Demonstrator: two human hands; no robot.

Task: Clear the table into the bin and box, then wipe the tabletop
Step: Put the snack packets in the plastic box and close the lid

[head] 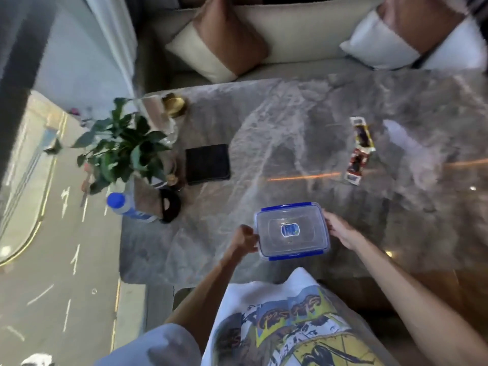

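Head view: lidded clear box with blue clips, at the marble table's near edge, clasped at both short ends by left hand and right hand. Best kept level, set down, clips released before loading the snack packet.

clear blue-clipped box, lid on, near table edge

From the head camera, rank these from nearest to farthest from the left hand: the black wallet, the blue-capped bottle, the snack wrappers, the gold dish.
Measured from the left hand, on the container's left edge:
1. Blue-capped bottle, lying at the table's left edge.
2. Black wallet, farther in, beside the plant.
3. Snack wrappers, over on the right side.
4. Gold dish, at the far left corner.
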